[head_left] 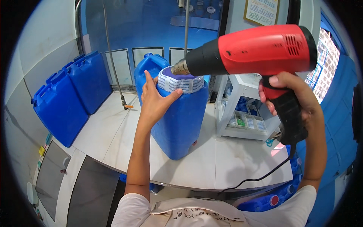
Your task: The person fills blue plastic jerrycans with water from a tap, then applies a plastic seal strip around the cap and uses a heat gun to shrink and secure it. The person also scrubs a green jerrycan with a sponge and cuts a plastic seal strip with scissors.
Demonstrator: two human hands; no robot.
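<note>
A tall blue plastic water jug (179, 121) stands upright on the counter in front of me. Round its large purple cap (182, 75) sits a white printed shrink seal band (181, 85), its upper rim loose and standing up. My left hand (159, 99) reaches over the jug's left side, thumb and fingers apart and pressed against the band to hold it. In my right hand (291, 92) is a red and black heat gun (261, 49), gripped by its handle. Its metal nozzle (180, 68) points left and down at the cap, close to the band's rim.
Two more blue jugs (62, 109) stand on the tiled counter (113, 132) at the left. A metal pipe with an orange-handled valve (126, 106) hangs behind. Right of the jug is a white shelf unit (242, 132) with small bins. The gun's black cord (257, 180) trails over the counter's front edge.
</note>
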